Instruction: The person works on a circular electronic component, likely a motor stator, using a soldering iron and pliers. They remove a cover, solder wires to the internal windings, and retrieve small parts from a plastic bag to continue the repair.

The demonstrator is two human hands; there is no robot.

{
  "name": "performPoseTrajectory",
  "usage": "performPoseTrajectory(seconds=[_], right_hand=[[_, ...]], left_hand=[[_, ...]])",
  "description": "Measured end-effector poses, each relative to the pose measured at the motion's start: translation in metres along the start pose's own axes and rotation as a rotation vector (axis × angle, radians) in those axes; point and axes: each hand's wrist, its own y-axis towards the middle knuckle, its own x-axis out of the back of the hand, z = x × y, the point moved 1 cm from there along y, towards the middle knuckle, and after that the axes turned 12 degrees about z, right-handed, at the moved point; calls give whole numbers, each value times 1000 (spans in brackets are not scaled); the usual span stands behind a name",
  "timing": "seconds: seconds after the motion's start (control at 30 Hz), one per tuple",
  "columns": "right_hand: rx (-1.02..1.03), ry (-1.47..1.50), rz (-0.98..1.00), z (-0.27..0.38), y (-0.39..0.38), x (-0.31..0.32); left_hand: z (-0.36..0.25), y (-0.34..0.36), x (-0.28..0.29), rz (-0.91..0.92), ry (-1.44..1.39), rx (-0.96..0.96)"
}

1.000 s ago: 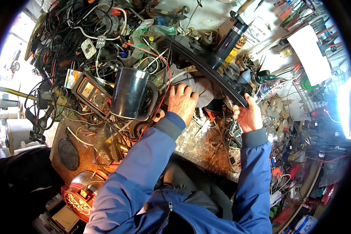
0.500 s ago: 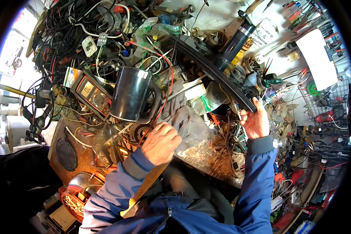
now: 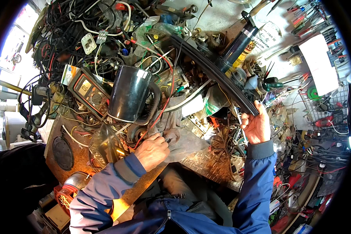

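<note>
My right hand (image 3: 256,123) is closed on the near end of a long black bar (image 3: 218,80), which slants up to the left across the clutter. My left hand (image 3: 152,151) has its fingers curled at the edge of a crumpled grey cloth (image 3: 189,144) spread on the bench. Just beyond that hand stands a large black mug-like vessel (image 3: 129,93) with a handle. A red wire (image 3: 161,111) runs past the handle down toward my left hand. To the vessel's left rests a multimeter (image 3: 90,91).
Tangled cables (image 3: 85,31) heap up at the far left. A black cylinder (image 3: 237,45) leans behind the bar. Near the bench's left edge lies a round black cover (image 3: 62,153). Tools (image 3: 329,43) and a white sheet (image 3: 319,64) hang at the right.
My left hand has drawn back and left, and the grey cloth has shifted toward me with it, baring more bench and a white piece. My right hand keeps hold of the bar.
</note>
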Motion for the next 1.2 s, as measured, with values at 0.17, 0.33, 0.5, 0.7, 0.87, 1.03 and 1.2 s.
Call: performPoseTrajectory(seconds=[0.17,0.33,0.5,0.7,0.87,1.03,1.2], right_hand=[[-8,-3,-28,-3,2,2],[15,-30,-36,-5,2,5],[10,3,-66,-10,7,4],[47,13,-44,-14,5,5],[24,28,-3,-23,4,11],[37,47,-31,-25,3,12],[49,41,-62,-24,4,6]], left_hand=[[-5,0,10,83,-7,-8],[11,52,67,-326,-451,80],[89,162,83,-395,-401,511],[105,207,82,-104,-534,691],[116,206,62,50,-720,500],[126,203,52,-205,-544,730],[109,226,70,-27,-330,802]])
